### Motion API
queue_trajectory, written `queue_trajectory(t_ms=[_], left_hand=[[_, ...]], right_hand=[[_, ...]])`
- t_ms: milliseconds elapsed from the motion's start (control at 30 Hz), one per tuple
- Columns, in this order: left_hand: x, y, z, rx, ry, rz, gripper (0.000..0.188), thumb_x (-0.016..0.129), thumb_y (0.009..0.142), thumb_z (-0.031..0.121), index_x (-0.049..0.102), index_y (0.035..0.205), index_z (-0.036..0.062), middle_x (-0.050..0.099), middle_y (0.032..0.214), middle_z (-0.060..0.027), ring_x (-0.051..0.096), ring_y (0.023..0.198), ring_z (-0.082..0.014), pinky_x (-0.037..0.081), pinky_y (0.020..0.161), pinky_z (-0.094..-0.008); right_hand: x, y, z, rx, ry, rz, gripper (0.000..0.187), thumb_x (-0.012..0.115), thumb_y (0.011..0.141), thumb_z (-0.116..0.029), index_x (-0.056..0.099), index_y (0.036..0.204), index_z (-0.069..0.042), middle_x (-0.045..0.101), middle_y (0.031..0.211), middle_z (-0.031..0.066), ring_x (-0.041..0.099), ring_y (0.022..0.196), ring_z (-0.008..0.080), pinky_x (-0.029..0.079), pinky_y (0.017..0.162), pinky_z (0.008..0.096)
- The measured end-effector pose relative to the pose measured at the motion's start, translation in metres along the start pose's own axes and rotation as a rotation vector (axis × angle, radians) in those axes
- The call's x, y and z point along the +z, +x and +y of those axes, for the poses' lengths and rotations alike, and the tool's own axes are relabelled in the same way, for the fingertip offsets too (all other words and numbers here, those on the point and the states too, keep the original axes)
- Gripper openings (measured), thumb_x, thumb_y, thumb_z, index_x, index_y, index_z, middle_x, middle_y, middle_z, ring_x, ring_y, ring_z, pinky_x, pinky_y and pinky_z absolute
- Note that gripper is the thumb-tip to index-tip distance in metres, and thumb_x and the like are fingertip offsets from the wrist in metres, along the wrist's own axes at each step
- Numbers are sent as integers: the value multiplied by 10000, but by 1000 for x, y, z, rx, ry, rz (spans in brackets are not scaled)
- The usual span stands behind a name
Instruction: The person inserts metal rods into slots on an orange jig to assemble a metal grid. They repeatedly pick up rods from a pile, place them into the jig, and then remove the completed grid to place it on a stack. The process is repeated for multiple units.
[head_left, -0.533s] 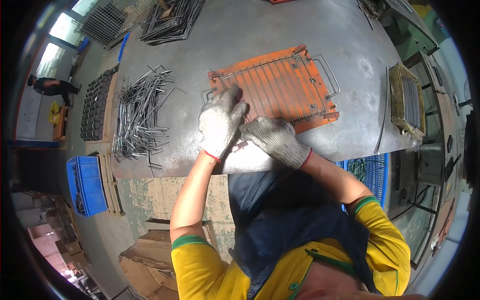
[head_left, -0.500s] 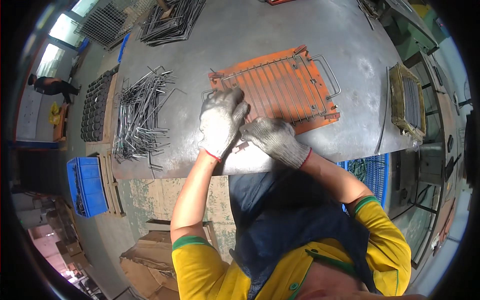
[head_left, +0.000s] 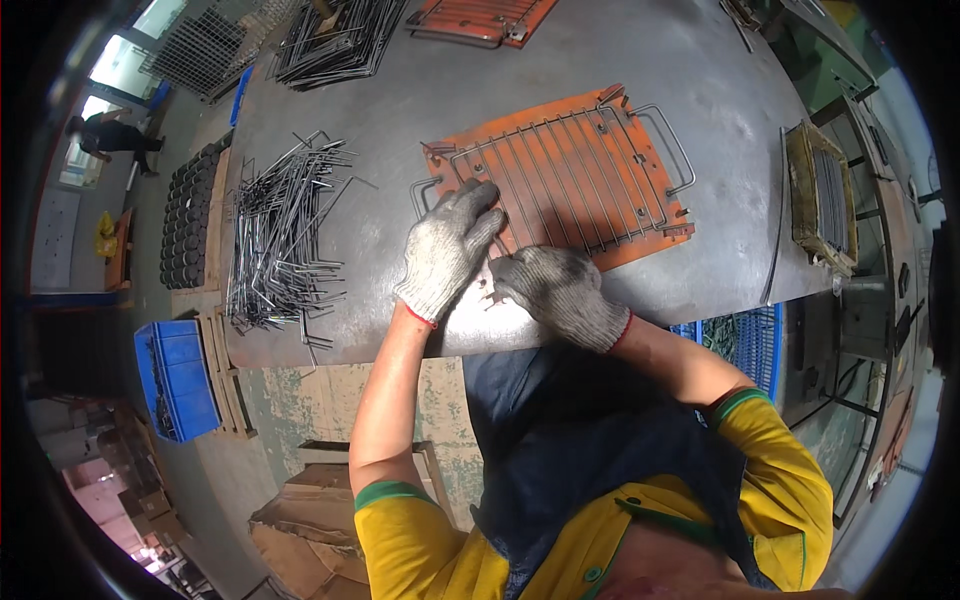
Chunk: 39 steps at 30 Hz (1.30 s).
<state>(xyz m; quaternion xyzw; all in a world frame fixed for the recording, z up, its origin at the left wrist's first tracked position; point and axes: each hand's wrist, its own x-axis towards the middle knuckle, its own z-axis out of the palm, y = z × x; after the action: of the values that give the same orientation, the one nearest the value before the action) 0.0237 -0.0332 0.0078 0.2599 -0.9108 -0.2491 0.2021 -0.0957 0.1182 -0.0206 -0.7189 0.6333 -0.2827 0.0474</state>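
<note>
An orange jig plate (head_left: 540,205) lies slightly askew on the metal table, with pegs and corner blocks. On it rests a wire rack (head_left: 571,180) of parallel rods, with a bent loop handle at each side. My left hand (head_left: 447,250), in a pale knitted glove with dark fingertips, is closed over the plate's near left corner, its fingers pressed together at the rack's edge. At the plate's near edge is my right hand (head_left: 562,294), gloved alike, with curled fingers and the thumb pinched in. What the right fingers hold is hidden beneath the glove.
Left of the plate lies a heap of bent wire rods (head_left: 285,235). More wire frames (head_left: 340,45) and a second orange jig (head_left: 490,15) are at the far side. A yellow-rimmed box of rods (head_left: 800,190) sits at the right edge. Another person (head_left: 115,135) stands at far left.
The view has shifted, bringing more of the far orange jig into sight. My hands stay at the plate with small finger shifts. The distant person has changed posture.
</note>
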Motion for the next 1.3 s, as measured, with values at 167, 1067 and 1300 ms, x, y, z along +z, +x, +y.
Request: queue_trajectory(t_ms=[167,1067,1300], left_hand=[[4,2,-7,198,51,-13,311,628,923,294,681,1152,89,670,1174,-85,647,1036,-313,526,869,-441],[17,8,-9,288,629,25,412,680,850,372,641,1132,75,582,1109,-83,498,1158,-274,315,1103,-559],[19,8,-6,241,580,41,395,708,816,345,632,1108,91,565,1077,-72,487,1133,-266,340,1066,-532]], right_hand=[[11,2,1,29,13,-122,282,696,878,-231,695,1126,-96,693,930,43,684,830,210,571,734,374],[3,9,11,29,89,-76,319,658,908,-432,717,980,-127,691,783,85,718,743,232,569,652,405],[-10,-8,2,62,143,72,313,713,869,-425,714,1064,-180,707,886,43,688,793,219,543,704,377]])
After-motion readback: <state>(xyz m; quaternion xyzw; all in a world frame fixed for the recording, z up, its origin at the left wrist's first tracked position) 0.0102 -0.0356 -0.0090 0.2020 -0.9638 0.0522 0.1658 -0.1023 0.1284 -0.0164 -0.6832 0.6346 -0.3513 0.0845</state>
